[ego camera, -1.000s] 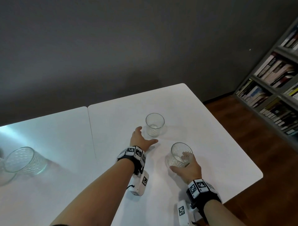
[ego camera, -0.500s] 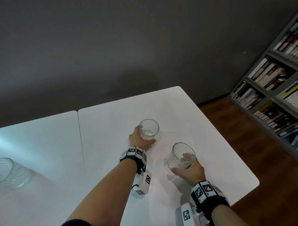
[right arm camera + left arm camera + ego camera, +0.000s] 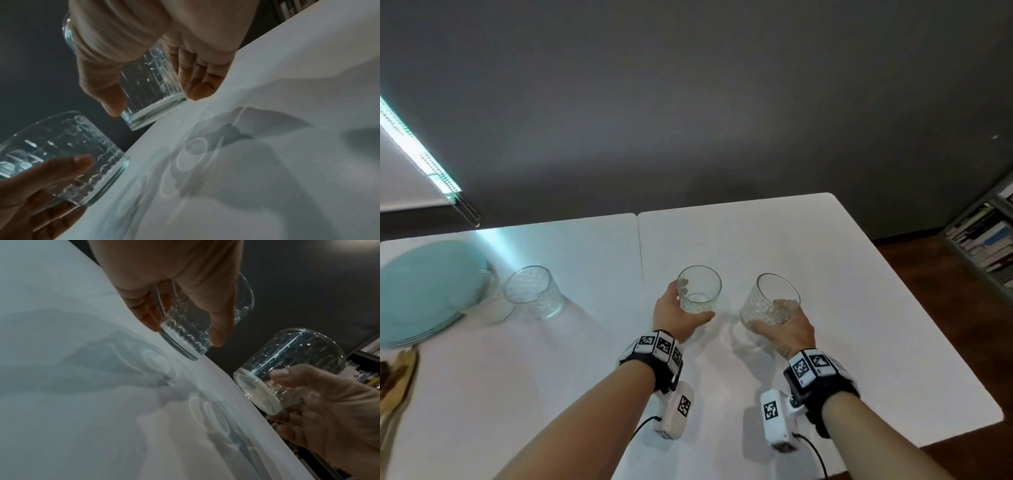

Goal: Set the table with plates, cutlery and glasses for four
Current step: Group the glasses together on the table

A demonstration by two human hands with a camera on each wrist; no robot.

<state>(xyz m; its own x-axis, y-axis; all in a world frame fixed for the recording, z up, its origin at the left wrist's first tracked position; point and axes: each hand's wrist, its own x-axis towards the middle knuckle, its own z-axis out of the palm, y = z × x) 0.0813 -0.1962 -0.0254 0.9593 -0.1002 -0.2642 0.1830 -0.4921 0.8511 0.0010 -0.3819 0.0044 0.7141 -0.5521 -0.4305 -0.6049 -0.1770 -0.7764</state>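
Note:
My left hand (image 3: 688,303) grips a clear patterned glass (image 3: 699,289) round its side, thumb on the near side. My right hand (image 3: 774,317) grips a second, similar glass (image 3: 770,298), which tilts to the left. In the left wrist view the left hand's glass (image 3: 183,344) hangs just above the white table (image 3: 82,402), and the right hand's glass (image 3: 298,360) is beside it. The right wrist view shows the right hand's glass (image 3: 150,104) off the tabletop too. A third glass (image 3: 532,291) stands on the table at the left.
A stack of teal plates (image 3: 421,294) lies at the left edge, with another glass (image 3: 494,305) half hidden beside it. Gold cutlery (image 3: 397,373) lies in front of the plates. A bookshelf (image 3: 986,240) stands to the right, beyond the table's edge.
My left hand has closed round the farther glass and raised it. The right hand's glass has risen too. The head view has swung left, so the plates and cutlery now show.

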